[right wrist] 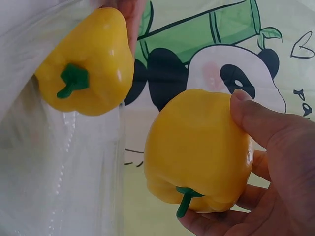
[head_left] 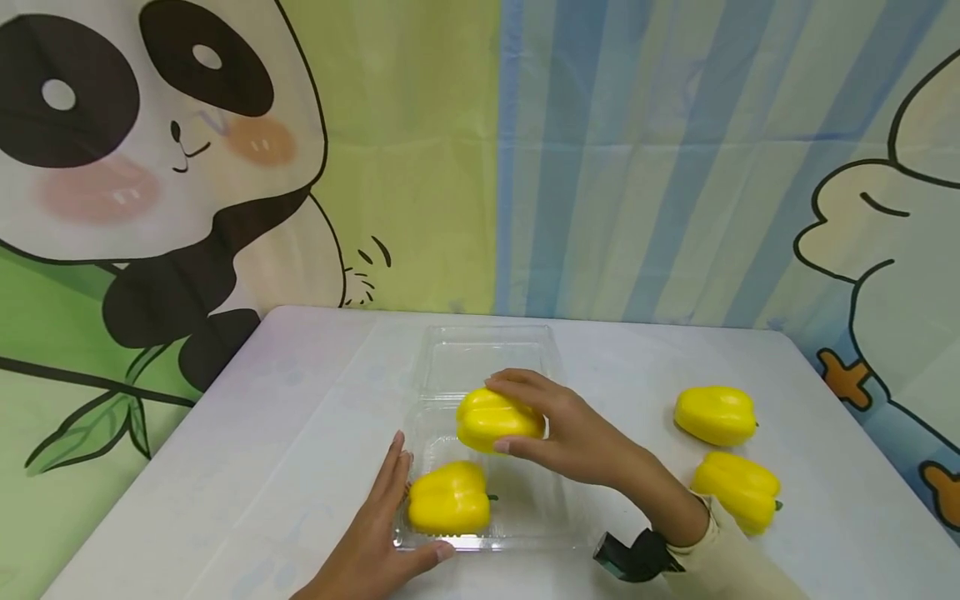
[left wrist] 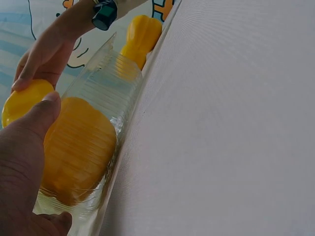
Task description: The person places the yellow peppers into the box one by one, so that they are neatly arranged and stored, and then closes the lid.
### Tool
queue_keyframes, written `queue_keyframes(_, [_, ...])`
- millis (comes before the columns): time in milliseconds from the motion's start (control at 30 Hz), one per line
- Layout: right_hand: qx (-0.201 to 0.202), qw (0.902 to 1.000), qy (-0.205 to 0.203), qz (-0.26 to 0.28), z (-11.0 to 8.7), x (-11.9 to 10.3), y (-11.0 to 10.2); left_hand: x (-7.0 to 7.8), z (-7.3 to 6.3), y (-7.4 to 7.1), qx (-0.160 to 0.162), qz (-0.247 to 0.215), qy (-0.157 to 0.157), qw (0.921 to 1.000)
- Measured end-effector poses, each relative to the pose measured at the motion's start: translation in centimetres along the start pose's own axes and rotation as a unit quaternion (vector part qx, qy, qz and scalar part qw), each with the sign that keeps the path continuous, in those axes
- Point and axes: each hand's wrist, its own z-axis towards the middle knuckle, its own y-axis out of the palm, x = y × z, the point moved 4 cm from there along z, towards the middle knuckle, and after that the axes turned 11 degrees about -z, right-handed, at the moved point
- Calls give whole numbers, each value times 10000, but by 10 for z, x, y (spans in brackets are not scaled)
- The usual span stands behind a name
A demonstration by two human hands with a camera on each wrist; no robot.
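My right hand (head_left: 573,429) grips a yellow bell pepper (head_left: 491,419) over the clear plastic clamshell box (head_left: 525,533), thumb on one side and fingers on the other. In the right wrist view, that held pepper (right wrist: 197,147) shows its green stem pointing down. A second yellow bell pepper (head_left: 450,498) lies in the near left part of the box. Beside the box's left wall is my left hand (head_left: 382,517), its fingers extended along the side and its thumb at the front rim. Through the ribbed wall, the left wrist view shows the pepper inside (left wrist: 78,147).
Two more yellow bell peppers, one farther back (head_left: 716,415) and one nearer (head_left: 738,490), lie on the white table (head_left: 247,467) at the right. The box's lid (head_left: 487,354) lies folded back behind its base. A printed curtain (head_left: 600,167) hangs behind the table.
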Motion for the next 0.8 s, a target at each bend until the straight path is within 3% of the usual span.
queue_keyframes(400, [-143,9995,-243,126,20,-9,16,0,0,0,-29,-143,-7,9999])
queue_keyframes(800, [-637,9980,-34,5,35,-6,39,0,-1,0,-51,-154,-29,9999])
